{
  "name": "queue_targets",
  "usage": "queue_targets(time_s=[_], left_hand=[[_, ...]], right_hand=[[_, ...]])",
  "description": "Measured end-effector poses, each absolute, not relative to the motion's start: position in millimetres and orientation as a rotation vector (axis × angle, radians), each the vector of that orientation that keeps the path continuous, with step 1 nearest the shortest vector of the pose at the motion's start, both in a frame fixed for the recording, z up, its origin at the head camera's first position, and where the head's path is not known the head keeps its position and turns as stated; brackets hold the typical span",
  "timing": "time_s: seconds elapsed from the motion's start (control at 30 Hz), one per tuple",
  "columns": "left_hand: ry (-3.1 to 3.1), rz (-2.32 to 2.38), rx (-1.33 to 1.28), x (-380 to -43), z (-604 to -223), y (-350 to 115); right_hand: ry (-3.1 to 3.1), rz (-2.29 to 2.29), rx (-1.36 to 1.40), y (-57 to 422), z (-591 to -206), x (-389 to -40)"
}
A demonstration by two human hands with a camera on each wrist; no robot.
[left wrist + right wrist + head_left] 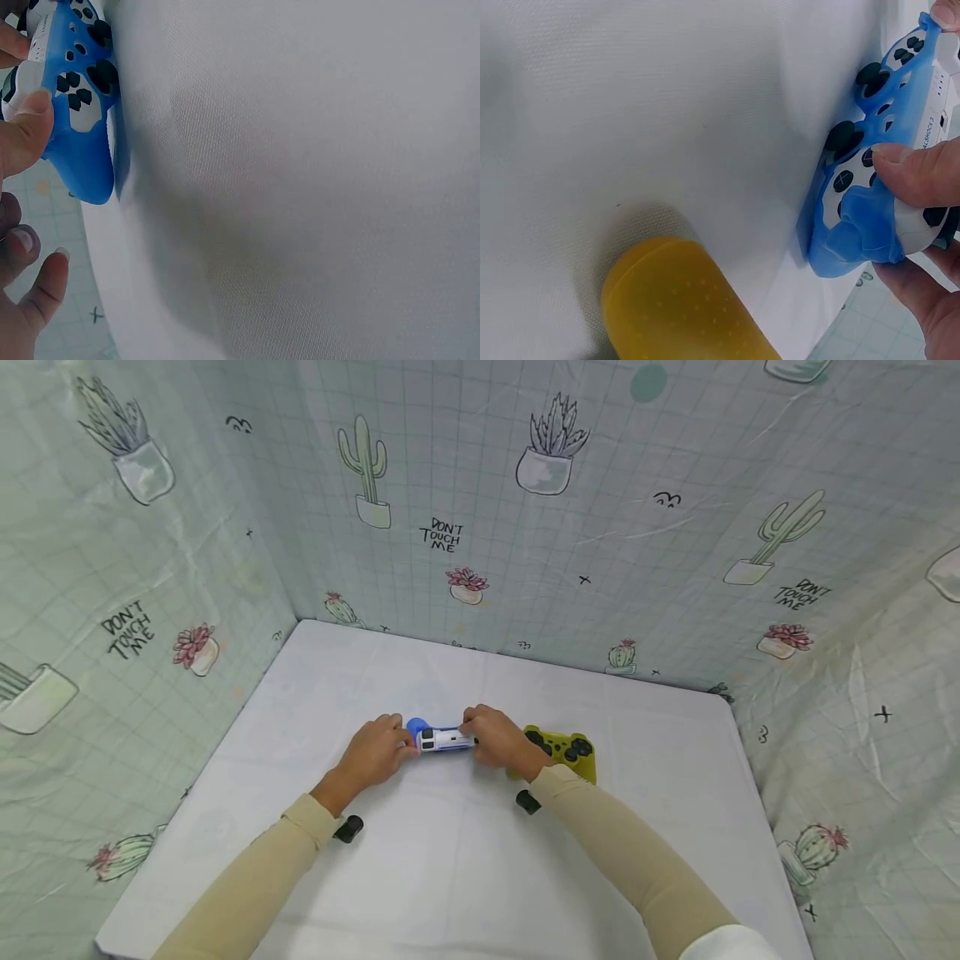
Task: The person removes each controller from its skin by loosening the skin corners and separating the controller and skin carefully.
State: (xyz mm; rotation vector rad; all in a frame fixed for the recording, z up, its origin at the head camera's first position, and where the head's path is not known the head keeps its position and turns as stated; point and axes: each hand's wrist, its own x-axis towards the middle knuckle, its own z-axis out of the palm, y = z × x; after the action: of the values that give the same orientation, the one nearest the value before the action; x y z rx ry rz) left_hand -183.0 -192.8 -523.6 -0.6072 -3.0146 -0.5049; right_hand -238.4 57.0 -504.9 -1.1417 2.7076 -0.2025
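A white game controller with black sticks and buttons is partly wrapped in a blue silicone cover. It stands tilted on its edge on the white table, shoulder buttons up. My left hand grips one end, its thumb pressing on the cover's edge in the left wrist view. My right hand pinches the other end. There the cover is bunched over the handle, and white shell shows beside my right thumb. Fingers behind the controller are partly hidden.
A controller in a yellow cover lies beside my right wrist, partly behind the forearm; its dotted yellow handle shows up close. The white table meets a cactus-print cloth at the back and sides.
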Motion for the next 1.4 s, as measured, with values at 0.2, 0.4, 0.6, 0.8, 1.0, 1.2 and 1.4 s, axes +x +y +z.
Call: queue_targets(time_s=[0.2,0.4,0.6,0.8,1.0,1.2,1.4], left_hand=[[-3.006,-0.429,-0.604,-182,-524,-190],[-3.040,-0.358,-0.561,-183,-523,-187],[-3.100,-0.356,-0.501,-186,-524,-186],[-3.150,-0.387,-0.455,-188,-525,-185],[-3.173,-0.463,-0.431,-187,-524,-183],[-3.135,-0.759,-0.386,-185,-526,-186],[-3.009,-1.141,-0.285,-188,-535,-193]], right_hand=[[2.697,-0.190,-1.116,57,-504,-237],[2.703,-0.178,-1.118,58,-503,-238],[2.693,-0.209,-1.112,58,-501,-236],[2.687,-0.205,-1.075,56,-502,-235],[2.702,-0.216,-1.078,55,-502,-234],[2.708,-0.204,-1.084,54,-503,-233],[2.707,-0.205,-1.070,54,-505,-233]])
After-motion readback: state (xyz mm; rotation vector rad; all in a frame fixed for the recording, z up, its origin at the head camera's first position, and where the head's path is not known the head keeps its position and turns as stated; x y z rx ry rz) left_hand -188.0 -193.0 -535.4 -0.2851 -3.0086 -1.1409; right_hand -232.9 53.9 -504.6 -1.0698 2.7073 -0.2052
